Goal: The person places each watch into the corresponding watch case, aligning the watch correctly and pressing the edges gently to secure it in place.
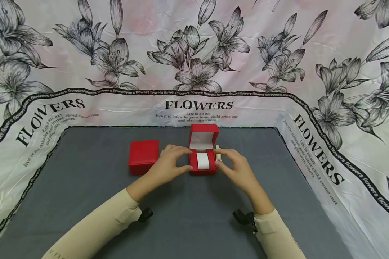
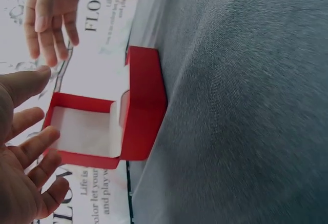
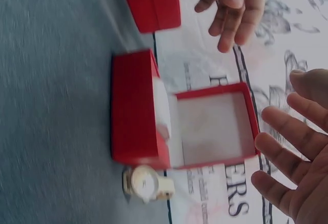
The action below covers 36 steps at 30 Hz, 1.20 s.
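At left on the grey counter sits 1 closed red box; next, the left hand, fingers apart, hovers beside the open red box containing 1 white cushion. Immediately right of it stands 1 pale watch, near the right hand, fingers likewise apart.

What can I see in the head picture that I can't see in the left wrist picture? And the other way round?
Only the head view shows the closed red box, the watch and the beige sleeves.

Only the left wrist view shows the palm side of the left hand and the left outer side of the open red box.

Both share the right hand, the box's white-lined lid, the gray surface and the printed white cloth.
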### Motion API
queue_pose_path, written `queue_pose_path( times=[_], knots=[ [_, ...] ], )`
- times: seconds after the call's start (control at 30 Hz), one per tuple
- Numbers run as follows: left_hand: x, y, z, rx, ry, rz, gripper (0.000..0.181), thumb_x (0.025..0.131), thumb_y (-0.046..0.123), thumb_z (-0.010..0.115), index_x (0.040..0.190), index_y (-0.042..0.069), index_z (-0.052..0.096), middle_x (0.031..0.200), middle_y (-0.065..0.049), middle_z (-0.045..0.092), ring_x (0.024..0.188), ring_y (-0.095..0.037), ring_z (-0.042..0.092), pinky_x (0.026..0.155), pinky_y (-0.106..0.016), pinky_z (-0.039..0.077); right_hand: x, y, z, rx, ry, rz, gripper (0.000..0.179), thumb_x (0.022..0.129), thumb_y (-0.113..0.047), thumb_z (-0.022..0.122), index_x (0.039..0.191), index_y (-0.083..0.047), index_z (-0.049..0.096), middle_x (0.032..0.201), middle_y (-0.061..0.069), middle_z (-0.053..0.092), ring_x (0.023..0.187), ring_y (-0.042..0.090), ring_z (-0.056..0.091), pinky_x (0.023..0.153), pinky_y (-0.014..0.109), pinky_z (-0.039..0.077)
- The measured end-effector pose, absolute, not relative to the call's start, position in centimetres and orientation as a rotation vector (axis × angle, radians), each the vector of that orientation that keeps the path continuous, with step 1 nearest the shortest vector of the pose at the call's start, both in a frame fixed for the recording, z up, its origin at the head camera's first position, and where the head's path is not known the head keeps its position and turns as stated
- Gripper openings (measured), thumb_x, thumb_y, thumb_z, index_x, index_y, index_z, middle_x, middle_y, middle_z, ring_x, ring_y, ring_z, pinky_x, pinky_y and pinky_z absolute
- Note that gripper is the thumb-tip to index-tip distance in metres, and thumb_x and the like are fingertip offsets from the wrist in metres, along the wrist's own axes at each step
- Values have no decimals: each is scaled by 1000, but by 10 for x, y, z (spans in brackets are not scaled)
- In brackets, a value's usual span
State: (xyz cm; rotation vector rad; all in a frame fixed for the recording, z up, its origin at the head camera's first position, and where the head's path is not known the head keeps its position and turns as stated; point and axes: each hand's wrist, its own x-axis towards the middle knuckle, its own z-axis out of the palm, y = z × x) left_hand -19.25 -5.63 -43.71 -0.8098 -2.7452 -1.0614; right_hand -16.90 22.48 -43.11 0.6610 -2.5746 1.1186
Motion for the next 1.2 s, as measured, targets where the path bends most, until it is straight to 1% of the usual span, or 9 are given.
queue_pose_path(
  times=[0.07, 0.17, 0.3, 0.4, 0.53, 0.67, 0.87, 1.1, 1.2],
  knots=[
    [-197, -49, -439, -810, -2763, -1034, 55, 85, 34, 84, 135, 21, 66, 137, -1, 64, 127, -22, 48, 105, -54, 39, -172, 231, -431, 635, -2576, 1112, 42, 94, -16, 76, 135, -16, 66, 135, 2, 66, 128, 21, 57, 105, 51, 48],
    [-205, -40, -440, -825, -2779, -1003, 55, 85, 34, 84, 136, 22, 66, 136, -1, 64, 127, -22, 48, 104, -53, 39, -177, 240, -434, 583, -2576, 1131, 41, 94, -15, 76, 135, -14, 66, 134, 4, 67, 128, 23, 58, 105, 51, 47],
    [-215, -31, -443, -827, -2822, -987, 58, 84, 34, 85, 137, 18, 65, 135, -2, 65, 127, -24, 48, 106, -52, 38, -183, 249, -440, 505, -2586, 1194, 40, 95, -14, 74, 134, -13, 66, 135, 6, 66, 130, 25, 57, 107, 53, 45],
    [-223, -25, -446, -811, -2875, -966, 63, 83, 37, 85, 138, 17, 64, 136, -1, 65, 127, -23, 48, 107, -50, 37, -188, 253, -445, 468, -2597, 1220, 40, 95, -15, 74, 134, -13, 66, 135, 6, 66, 130, 25, 56, 109, 52, 43],
    [-233, -19, -451, -790, -2930, -914, 67, 81, 40, 86, 140, 18, 63, 136, 0, 65, 125, -22, 48, 105, -47, 38, -194, 257, -453, 428, -2618, 1238, 40, 96, -19, 74, 134, -14, 66, 135, 5, 67, 129, 25, 57, 111, 50, 41],
    [-241, -14, -457, -778, -2965, -856, 69, 79, 41, 87, 140, 17, 63, 134, -1, 66, 123, -23, 49, 103, -46, 39, -199, 262, -461, 398, -2640, 1272, 41, 96, -22, 74, 135, -14, 65, 134, 5, 67, 128, 26, 58, 111, 52, 41],
    [-249, -7, -463, -797, -3019, -751, 72, 77, 45, 88, 139, 17, 64, 130, -1, 68, 118, -22, 50, 99, -45, 38, -207, 272, -473, 360, -2680, 1326, 42, 95, -22, 75, 135, -12, 65, 132, 6, 68, 126, 26, 59, 110, 53, 42],
    [-254, -2, -465, -810, -3037, -669, 67, 77, 44, 88, 137, 20, 67, 127, 0, 68, 114, -20, 49, 95, -44, 38, -218, 278, -480, 301, -2750, 1355, 46, 95, -23, 76, 137, -8, 63, 132, 8, 68, 126, 29, 60, 109, 54, 43],
    [-254, 1, -463, -821, -3046, -634, 67, 77, 43, 88, 137, 21, 67, 126, 1, 69, 114, -20, 49, 95, -45, 37, -222, 280, -484, 279, -2786, 1376, 48, 94, -21, 77, 137, -8, 63, 132, 11, 68, 124, 31, 63, 105, 53, 48]
  ],
)
